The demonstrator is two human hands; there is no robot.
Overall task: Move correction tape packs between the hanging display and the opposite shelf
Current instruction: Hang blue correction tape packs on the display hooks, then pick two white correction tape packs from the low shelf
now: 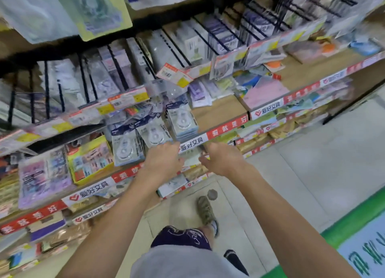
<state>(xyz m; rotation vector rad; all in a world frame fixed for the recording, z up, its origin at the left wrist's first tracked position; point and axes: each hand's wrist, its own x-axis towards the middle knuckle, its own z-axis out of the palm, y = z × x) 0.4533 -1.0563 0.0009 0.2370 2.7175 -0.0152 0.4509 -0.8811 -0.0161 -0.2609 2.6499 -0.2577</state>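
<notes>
In the head view, three packs (155,130) are seen lying on the shelf (220,113) at twelve o'clock of the left hand (163,160) and right hand (220,160), both empty with fingers loosely curled; light, stiff, slippery blister cards, best pinched by the edges.

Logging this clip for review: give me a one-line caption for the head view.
Both hands, left and right, reach the shelf edge just below three stacks of correction tape packs.
</notes>
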